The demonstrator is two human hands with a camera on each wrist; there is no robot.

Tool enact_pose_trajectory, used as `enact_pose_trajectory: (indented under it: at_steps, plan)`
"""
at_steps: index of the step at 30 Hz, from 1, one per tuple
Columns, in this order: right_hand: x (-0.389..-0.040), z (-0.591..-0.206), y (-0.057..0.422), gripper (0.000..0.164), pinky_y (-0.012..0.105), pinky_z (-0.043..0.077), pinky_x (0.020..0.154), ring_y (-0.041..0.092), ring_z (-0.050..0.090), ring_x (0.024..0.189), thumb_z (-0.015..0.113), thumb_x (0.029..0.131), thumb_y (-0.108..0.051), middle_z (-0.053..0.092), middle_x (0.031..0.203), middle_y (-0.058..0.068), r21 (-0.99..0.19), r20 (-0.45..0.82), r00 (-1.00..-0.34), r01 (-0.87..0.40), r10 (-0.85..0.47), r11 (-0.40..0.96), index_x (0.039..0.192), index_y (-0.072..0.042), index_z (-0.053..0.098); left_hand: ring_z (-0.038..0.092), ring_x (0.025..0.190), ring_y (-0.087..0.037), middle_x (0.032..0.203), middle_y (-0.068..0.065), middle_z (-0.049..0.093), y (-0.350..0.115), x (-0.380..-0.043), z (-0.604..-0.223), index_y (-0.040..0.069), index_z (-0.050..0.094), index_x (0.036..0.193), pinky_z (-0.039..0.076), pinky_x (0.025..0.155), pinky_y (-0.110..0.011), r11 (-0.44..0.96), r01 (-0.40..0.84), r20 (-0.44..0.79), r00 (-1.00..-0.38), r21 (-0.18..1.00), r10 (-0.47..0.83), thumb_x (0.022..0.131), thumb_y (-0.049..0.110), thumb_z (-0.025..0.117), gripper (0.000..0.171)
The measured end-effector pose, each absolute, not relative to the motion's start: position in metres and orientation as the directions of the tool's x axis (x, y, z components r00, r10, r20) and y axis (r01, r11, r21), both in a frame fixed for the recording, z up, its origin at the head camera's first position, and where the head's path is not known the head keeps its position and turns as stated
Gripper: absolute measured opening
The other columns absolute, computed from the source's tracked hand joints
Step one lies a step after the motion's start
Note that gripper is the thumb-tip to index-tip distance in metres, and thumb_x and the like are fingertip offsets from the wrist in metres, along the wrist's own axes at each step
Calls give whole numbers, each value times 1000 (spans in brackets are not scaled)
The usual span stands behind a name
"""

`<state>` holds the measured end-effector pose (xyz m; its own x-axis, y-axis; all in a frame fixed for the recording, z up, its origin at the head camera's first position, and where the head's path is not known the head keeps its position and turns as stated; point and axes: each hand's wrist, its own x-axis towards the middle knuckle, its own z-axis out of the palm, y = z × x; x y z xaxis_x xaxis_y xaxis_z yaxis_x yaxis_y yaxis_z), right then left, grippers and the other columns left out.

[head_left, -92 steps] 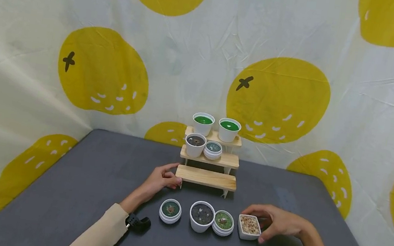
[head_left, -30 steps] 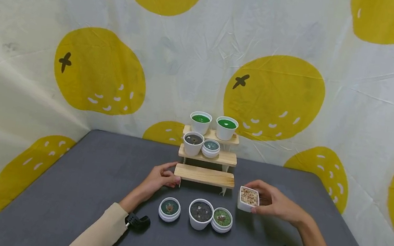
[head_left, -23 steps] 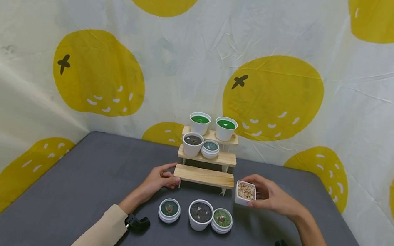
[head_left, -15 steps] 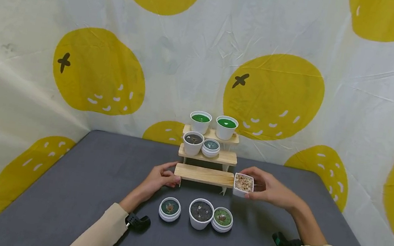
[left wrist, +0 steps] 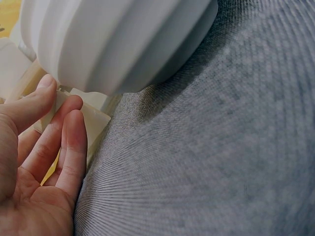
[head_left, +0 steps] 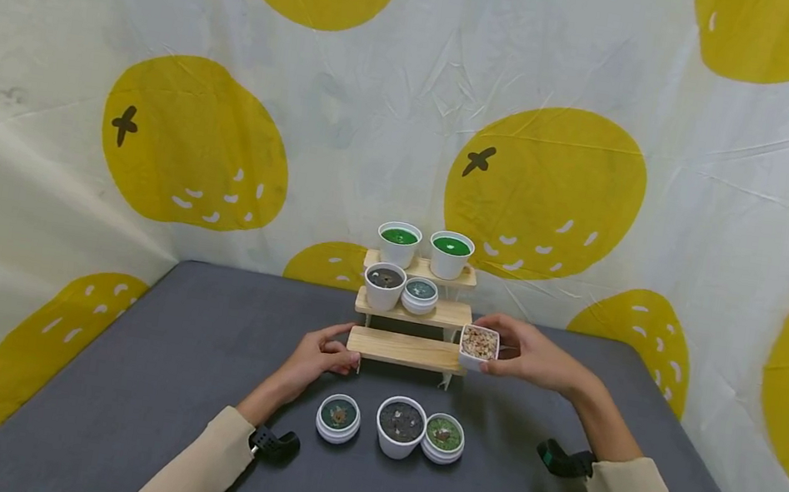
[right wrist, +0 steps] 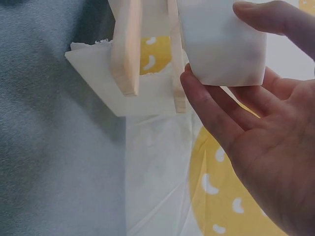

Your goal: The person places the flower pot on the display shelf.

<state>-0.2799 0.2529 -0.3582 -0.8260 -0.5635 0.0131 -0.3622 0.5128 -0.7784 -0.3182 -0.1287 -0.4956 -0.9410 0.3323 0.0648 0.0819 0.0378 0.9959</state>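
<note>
A square white pot (head_left: 479,344) filled with beige pebbles is in my right hand (head_left: 534,356), thumb on one side and fingers on the other. It is over the right end of the lowest step of a three-tier wooden stand (head_left: 398,348). In the right wrist view the pot (right wrist: 224,46) appears beside the stand's step ends. My left hand (head_left: 310,359) holds the left end of that lowest step; up close, its thumb and fingers (left wrist: 74,135) are at the stand's pale side support (left wrist: 96,125).
Two white cups with green tops (head_left: 399,238) stand on the top step. The middle step bears a dark-filled cup (head_left: 385,280) and a small ribbed pot (head_left: 420,296). In front are a ribbed pot (head_left: 337,417), a dark-filled cup (head_left: 401,423) and a green-topped pot (head_left: 443,436).
My right hand has picked the square pot up from the table and carried it forward and left to the lowest step. The left hand has stayed at the stand.
</note>
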Motion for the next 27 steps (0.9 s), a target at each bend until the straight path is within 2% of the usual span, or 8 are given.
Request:
enact_pose_trajectory:
  at_steps: [19, 27]
  plan:
    - [-304, -343, 228, 64, 31, 52, 89, 30, 61, 109, 72, 93, -13, 58, 130, 25, -771, 43, -877, -333, -478, 542, 145, 3, 38, 73, 84, -14, 94, -9, 78, -130, -318, -496, 10, 44, 157, 62, 76, -28, 67, 85, 59, -944, 994, 326, 93, 17, 79, 73]
    - [-317, -342, 223, 64, 31, 53, 88, 40, 58, 120, 74, 91, -10, 54, 134, 27, -782, 81, -895, -330, -439, 529, 144, 7, 41, 73, 83, -14, 94, -8, 78, -129, -319, -497, 10, 44, 157, 62, 76, -28, 65, 96, 69, -941, 993, 330, 93, 15, 78, 72]
